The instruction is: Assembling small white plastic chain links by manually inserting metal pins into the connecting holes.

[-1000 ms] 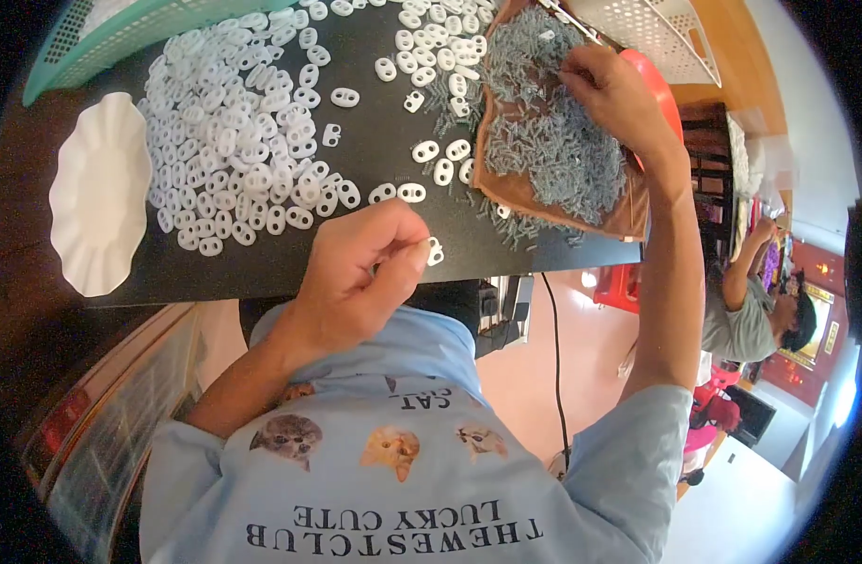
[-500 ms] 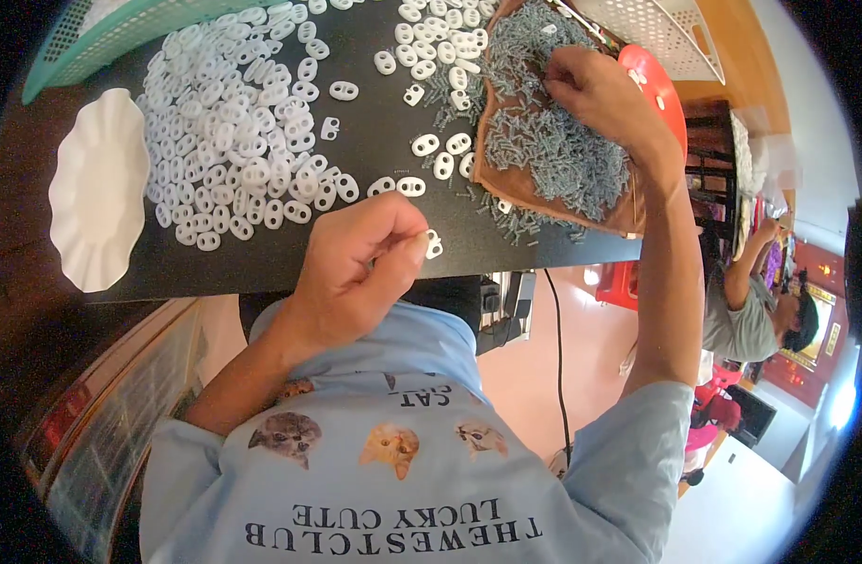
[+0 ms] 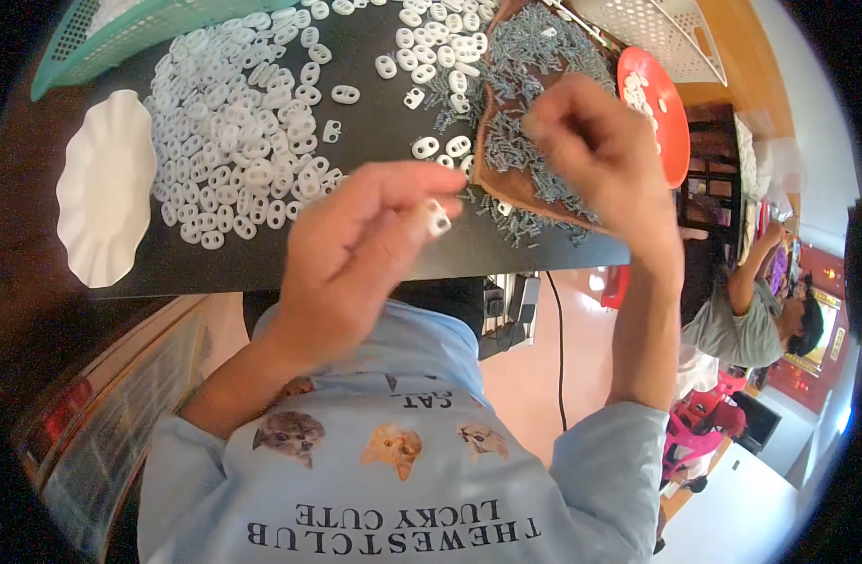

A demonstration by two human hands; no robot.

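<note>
My left hand [image 3: 342, 254] is above the table's near edge, with a small white two-hole cord lock [image 3: 438, 222] pinched at the thumb and fingertips. My right hand [image 3: 605, 155] is over the near right part of a heap of small grey springs [image 3: 520, 61]. Its fingers are curled together and blurred; whatever they hold is hidden. The springs lie on a brown cloth-like sheet [image 3: 516, 183], and some spill past its edge. A large pile of white cord locks [image 3: 234, 132] covers the left of the table, and a smaller group [image 3: 436, 42] lies beside the springs.
A white scalloped dish [image 3: 107, 193] stands at the left, near a green basket [image 3: 78, 56]. On the right are a red plate [image 3: 673, 132] with white pieces and a white perforated basket [image 3: 652, 23]. A black cable [image 3: 560, 357] hangs below the black table [image 3: 365, 136]. Another person [image 3: 755, 329] is farther right.
My right hand has come out of the springs, moving nearer to me. The left hand has opened slightly and raised the cord lock a little.
</note>
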